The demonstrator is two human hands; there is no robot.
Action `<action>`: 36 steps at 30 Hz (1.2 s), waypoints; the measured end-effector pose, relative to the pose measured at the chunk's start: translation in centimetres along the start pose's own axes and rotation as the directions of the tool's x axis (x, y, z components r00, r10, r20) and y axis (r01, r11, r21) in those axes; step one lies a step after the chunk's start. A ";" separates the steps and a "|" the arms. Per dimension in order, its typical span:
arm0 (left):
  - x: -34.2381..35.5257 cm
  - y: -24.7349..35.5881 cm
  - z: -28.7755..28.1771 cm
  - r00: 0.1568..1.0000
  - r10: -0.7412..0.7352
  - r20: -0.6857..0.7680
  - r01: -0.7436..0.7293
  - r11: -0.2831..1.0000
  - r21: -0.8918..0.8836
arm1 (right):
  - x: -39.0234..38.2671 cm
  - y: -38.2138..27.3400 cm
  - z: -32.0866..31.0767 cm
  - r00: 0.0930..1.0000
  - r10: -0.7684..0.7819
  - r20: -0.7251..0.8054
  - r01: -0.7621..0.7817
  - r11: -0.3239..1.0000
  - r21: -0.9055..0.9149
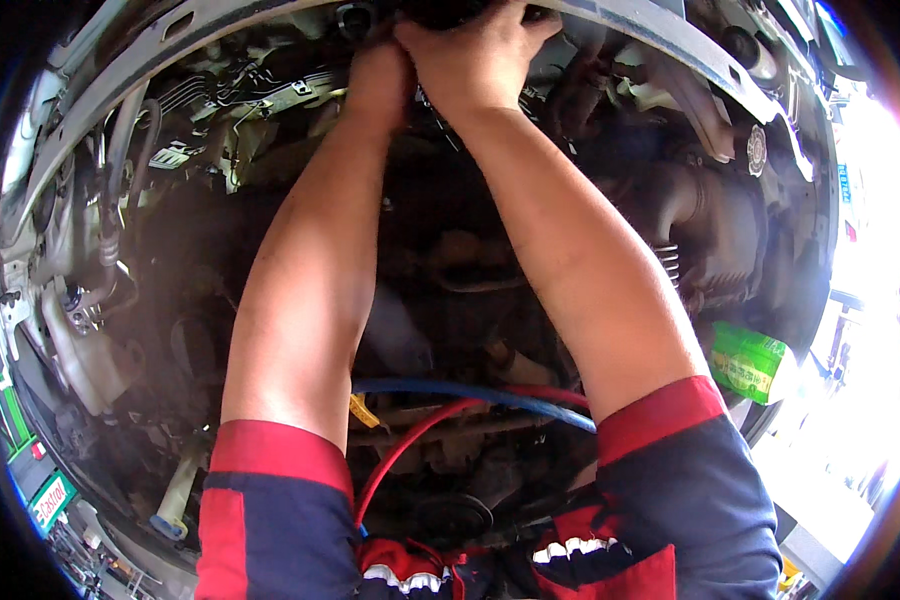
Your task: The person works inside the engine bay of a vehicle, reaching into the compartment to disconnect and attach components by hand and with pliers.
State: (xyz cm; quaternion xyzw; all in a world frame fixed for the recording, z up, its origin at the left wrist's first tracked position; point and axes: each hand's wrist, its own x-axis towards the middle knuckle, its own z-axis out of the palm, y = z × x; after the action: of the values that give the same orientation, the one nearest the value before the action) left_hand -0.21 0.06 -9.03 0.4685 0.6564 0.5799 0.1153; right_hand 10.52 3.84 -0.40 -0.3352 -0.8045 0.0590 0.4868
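Engine bay, viewed from your head camera, listed left to right.

1. White plastic reservoir (82,360): far left, below a cluster of dark hoses (110,215) and metal brackets.
2. Pale tube with blue end cap (176,497): lower left, slanting down beside your left sleeve.
3. Your left sleeve (270,520): dark blue with a red cuff, at the lower edge.
4. Your left hand (378,80): raised to the top centre, pressed against the right hand. Its fingers are hidden behind the wrist and the dark part above, so you cannot tell whether its grip is apart or together.
5. Dark component (450,10): at the very top edge, under the grey body rail (660,40). This is what both hands reach; only a sliver of it shows.
6. Your right hand (475,60): fingers curled together over the dark component, grip clamped on it, touching the left hand.
7. Blue hose (470,392) and red hose (410,450): crossing between your forearms, low centre, the blue one lying over the red.
8. Your right sleeve (690,490): dark blue, red cuff.
9. Ribbed metal pipework (700,230): right of your right forearm.
10. Green packet (750,362): right side, just beside your right upper arm, well apart from both hands.
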 end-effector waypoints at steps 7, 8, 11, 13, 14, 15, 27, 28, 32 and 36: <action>-0.5 -1.4 0.4 0.991 -0.126 -0.053 0.136 0.922 0.363 | 0.9 4.0 -2.3 0.974 0.227 0.019 -0.209 0.857 0.472; -0.5 -1.4 0.2 0.996 -0.092 -0.013 0.085 0.849 0.522 | 0.9 4.1 -2.4 0.957 0.286 0.054 -0.237 0.656 0.717; -0.2 -1.0 -0.1 0.997 -0.033 0.073 -0.036 0.636 0.771 | 1.5 4.1 -2.8 0.972 0.210 0.103 -0.232 0.821 0.521; 0.0 -0.6 -0.4 0.986 -0.167 0.021 0.093 0.646 0.758 | 1.4 3.4 -2.3 0.971 0.185 0.151 -0.234 0.860 0.454; 0.0 -0.3 -0.4 0.986 -0.169 0.007 0.102 0.627 0.773 | 1.2 2.8 -1.9 0.966 0.182 0.186 -0.248 0.860 0.446; 0.2 -0.2 -0.7 0.982 -0.187 0.039 0.085 0.611 0.787 | 0.9 2.2 -1.3 0.960 0.178 0.218 -0.259 0.860 0.439; 0.9 -0.6 -0.4 0.982 -0.184 0.041 0.065 0.122 -0.990 | 0.2 1.9 7.7 0.901 -0.103 0.421 0.149 0.986 -0.077; 0.9 -0.8 -0.5 0.977 -0.212 0.022 0.061 0.178 -0.982 | 0.0 2.3 7.6 0.847 -0.059 0.529 0.139 0.984 -0.113; 0.4 -0.8 -1.2 0.866 -0.489 -0.105 0.268 0.631 -0.728 | -0.2 2.2 6.0 0.946 -0.258 0.196 0.262 0.965 0.005; 0.4 1.3 -1.4 0.741 -0.649 -0.173 0.313 0.561 -0.766 | -0.2 2.7 2.2 0.926 -0.326 0.193 0.291 0.938 0.188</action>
State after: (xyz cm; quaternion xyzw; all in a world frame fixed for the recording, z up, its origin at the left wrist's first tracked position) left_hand -0.78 -0.68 -7.29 0.0422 0.5016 0.8140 0.2898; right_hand 10.05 6.31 -2.84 -0.1564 -0.8892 0.0814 0.4223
